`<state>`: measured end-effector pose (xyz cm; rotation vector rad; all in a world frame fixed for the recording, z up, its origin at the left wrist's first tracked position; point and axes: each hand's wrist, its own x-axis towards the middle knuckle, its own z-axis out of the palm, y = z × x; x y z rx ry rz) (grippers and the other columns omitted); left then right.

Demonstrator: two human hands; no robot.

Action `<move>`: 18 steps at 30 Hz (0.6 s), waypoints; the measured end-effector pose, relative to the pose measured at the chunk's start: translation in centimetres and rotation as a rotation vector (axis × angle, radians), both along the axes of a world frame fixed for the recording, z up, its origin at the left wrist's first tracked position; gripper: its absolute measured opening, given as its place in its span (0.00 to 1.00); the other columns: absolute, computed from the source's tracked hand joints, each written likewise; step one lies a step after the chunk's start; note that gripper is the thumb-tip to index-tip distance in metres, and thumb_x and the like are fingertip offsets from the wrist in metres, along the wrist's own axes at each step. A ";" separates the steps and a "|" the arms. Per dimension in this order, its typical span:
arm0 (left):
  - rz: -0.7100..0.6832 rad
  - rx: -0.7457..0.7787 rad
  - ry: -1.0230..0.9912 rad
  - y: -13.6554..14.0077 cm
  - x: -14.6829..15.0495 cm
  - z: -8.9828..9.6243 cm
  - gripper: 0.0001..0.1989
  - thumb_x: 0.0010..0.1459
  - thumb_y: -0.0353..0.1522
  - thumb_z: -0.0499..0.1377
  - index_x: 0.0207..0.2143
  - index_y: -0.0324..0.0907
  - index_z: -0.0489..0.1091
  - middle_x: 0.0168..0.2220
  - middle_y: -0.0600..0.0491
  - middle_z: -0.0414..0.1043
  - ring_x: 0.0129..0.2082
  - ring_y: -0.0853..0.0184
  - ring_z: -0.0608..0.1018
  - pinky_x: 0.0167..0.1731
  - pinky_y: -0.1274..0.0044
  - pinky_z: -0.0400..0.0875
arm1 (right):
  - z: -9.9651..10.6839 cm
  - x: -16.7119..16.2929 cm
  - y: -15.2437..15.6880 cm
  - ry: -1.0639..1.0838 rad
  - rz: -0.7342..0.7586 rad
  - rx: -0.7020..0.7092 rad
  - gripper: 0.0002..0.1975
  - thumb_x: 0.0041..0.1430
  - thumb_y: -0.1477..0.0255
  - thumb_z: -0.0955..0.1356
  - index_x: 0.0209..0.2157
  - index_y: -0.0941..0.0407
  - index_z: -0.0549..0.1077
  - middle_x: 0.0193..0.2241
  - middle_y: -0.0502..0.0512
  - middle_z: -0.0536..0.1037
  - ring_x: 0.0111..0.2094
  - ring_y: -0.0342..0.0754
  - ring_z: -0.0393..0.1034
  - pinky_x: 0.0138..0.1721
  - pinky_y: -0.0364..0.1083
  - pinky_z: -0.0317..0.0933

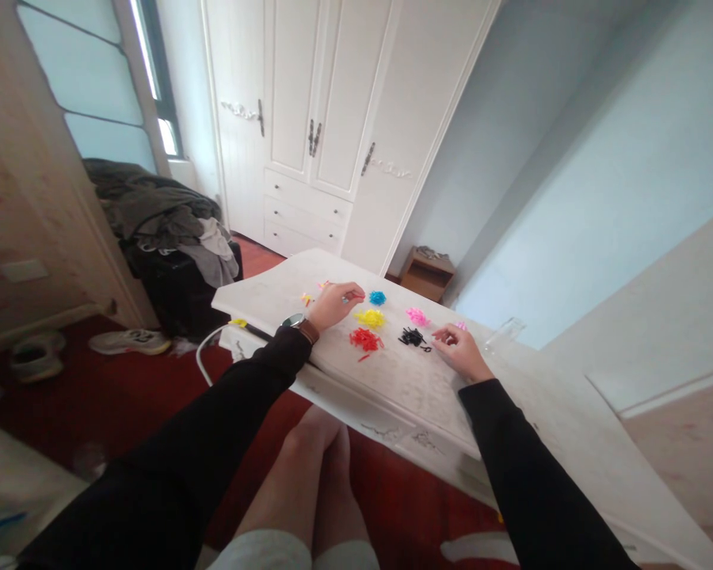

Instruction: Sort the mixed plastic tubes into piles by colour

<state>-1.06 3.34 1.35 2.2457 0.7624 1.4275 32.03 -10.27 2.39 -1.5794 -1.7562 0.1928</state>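
Note:
Small coloured plastic pieces lie in separate piles on the white table [392,388]. My left hand [333,305], with a watch [297,321] on its wrist, is closed with curled fingers just left of the blue pile [377,298]. Something small and bluish shows at its fingers, too small to name. Below it are the yellow pile [370,318] and the red pile [365,340]. My right hand [459,348] is closed, fingertips together, beside the black pile [413,337]; what they hold is hidden. A pink pile [417,317] lies behind the black one.
Left of my left hand lie a few mixed yellow and red pieces [306,299]. A clear glass [505,334] is beyond my right hand. White cable [200,356] hangs off the table's left edge. A wardrobe [309,103] and clothes heap [160,210] stand behind.

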 end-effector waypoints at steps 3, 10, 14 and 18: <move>-0.007 -0.018 -0.002 0.0 0.1 -0.1 0.03 0.59 0.29 0.63 0.35 0.40 0.77 0.34 0.52 0.83 0.34 0.68 0.83 0.40 0.79 0.75 | 0.3 -0.2 -0.3 -0.003 0.033 -0.048 0.09 0.51 0.64 0.70 0.28 0.56 0.75 0.22 0.51 0.75 0.25 0.47 0.67 0.31 0.47 0.59; -0.034 -0.036 -0.030 0.1 0.1 -0.2 0.03 0.59 0.29 0.62 0.34 0.40 0.76 0.33 0.53 0.82 0.33 0.68 0.83 0.39 0.79 0.75 | 0.4 -0.3 -0.8 0.040 0.049 -0.087 0.08 0.54 0.66 0.68 0.32 0.55 0.76 0.30 0.56 0.83 0.30 0.50 0.73 0.36 0.49 0.62; -0.059 -0.043 -0.041 -0.1 0.1 -0.1 0.04 0.59 0.31 0.62 0.35 0.40 0.76 0.33 0.52 0.82 0.33 0.68 0.83 0.38 0.78 0.76 | 1.0 -1.5 -0.2 0.084 -0.035 0.098 0.08 0.54 0.65 0.68 0.30 0.55 0.76 0.28 0.54 0.81 0.29 0.50 0.71 0.34 0.49 0.62; -0.116 -0.077 -0.045 -0.2 0.1 -0.1 0.05 0.58 0.31 0.61 0.37 0.41 0.75 0.35 0.51 0.83 0.34 0.67 0.84 0.39 0.77 0.77 | 2.2 -5.2 1.2 -0.057 0.026 0.237 0.05 0.56 0.69 0.68 0.30 0.55 0.76 0.29 0.53 0.79 0.30 0.48 0.70 0.35 0.48 0.62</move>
